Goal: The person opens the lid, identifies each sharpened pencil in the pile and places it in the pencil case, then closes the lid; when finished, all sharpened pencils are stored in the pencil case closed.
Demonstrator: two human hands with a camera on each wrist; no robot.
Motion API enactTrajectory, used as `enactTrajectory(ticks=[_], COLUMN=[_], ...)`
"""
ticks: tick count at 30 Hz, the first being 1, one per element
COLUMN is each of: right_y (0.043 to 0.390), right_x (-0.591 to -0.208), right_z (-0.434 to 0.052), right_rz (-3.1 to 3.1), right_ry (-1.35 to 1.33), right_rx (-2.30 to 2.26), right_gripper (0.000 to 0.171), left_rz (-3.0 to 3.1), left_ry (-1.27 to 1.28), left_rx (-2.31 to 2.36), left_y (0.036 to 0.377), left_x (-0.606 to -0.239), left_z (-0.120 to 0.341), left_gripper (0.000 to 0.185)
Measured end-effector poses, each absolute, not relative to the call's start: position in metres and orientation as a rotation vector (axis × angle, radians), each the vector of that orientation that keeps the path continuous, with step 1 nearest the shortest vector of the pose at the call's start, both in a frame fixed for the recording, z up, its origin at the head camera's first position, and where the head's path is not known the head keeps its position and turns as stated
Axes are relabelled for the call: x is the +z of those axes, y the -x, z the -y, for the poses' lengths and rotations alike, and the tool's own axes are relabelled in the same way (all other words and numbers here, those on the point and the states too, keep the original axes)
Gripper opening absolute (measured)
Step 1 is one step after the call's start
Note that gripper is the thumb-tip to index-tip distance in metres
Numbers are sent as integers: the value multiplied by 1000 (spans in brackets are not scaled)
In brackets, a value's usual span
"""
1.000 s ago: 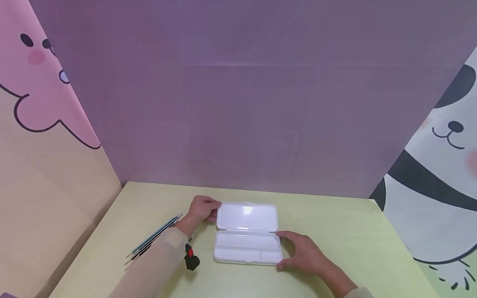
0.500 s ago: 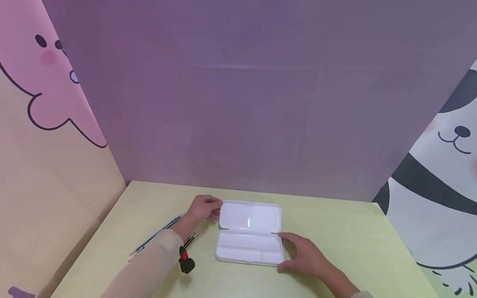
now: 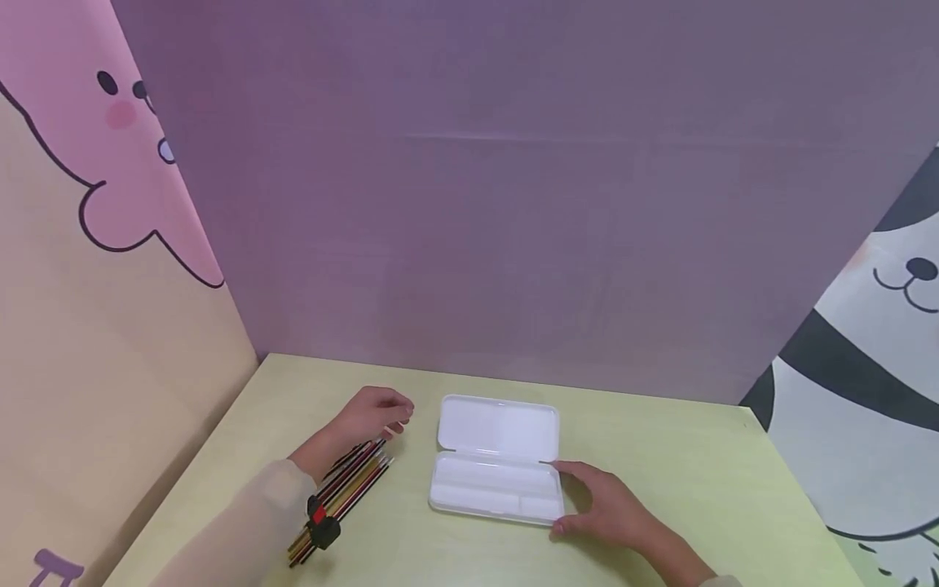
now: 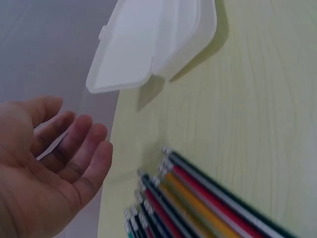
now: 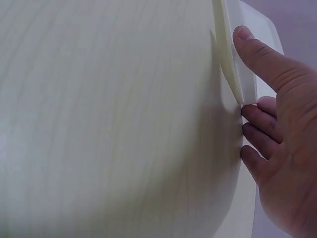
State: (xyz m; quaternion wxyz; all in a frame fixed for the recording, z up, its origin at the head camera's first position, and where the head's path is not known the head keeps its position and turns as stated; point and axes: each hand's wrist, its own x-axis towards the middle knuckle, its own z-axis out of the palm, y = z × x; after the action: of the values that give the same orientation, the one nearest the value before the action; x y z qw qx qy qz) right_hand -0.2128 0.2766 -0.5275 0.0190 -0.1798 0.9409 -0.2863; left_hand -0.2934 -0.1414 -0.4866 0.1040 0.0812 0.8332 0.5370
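A white plastic pencil case (image 3: 495,481) lies opened out flat on the table, its lid (image 3: 499,428) folded back and its compartments bare. My right hand (image 3: 605,505) holds the right end of the case's base, thumb at the front corner and forefinger near the hinge. In the right wrist view the thumb (image 5: 257,54) lies along the case wall. My left hand (image 3: 374,416) hovers to the left of the lid, apart from it, with loosely bent fingers and nothing in them. Several pencils (image 4: 198,198) lie below it, partly hidden by the left forearm.
The pale wooden table (image 3: 660,440) meets a purple back wall (image 3: 513,244). Side panels carry a pink cartoon figure (image 3: 125,187) at left and a panda (image 3: 866,359) at right. A black and red device (image 3: 323,522) sits at the left wrist.
My left hand has let go of the lid's left edge and moved left toward the pencils. The right hand keeps its hold on the case. The head view has shifted slightly.
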Motion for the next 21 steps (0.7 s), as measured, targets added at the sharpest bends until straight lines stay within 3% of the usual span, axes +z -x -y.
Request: enactTrajectory(ticks=[13,21], right_y=[215,215], right_x=[-529,-527], right_z=[-274,-271], right_rz=[-2933,-2991], right_ry=[476,422], right_rx=[-902,-771], right_gripper=[85,85], left_rz=[-2558,-2612], left_ry=[-212,-178], left_rx=[1464,1260], left_y=[279,271], left_x=[-495,-503], left_z=[227,256], left_gripper=[34,34])
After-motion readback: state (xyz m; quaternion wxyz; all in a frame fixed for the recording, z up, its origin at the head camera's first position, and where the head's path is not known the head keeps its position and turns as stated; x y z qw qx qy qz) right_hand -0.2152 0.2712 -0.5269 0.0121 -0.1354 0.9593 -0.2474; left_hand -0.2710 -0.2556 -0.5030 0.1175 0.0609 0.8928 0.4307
